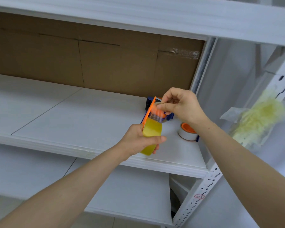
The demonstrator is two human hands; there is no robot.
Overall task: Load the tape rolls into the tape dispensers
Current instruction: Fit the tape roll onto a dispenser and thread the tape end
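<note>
Left hand [139,139] wrapped around the yellow tape roll [150,137] seated in the orange dispenser [150,111], held above the white shelf [82,116] near its front edge. Right hand [182,106] pinches the clear tape end [156,111] at the dispenser's head — a second dispenser with a white roll [187,131] rests just beside, close to the shelf's right upright [202,66], while the shelf stands open to the left.

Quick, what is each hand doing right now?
Left hand: closed around the yellow tape roll on the orange dispenser.
Right hand: fingers pinched on the clear tape end.
</note>
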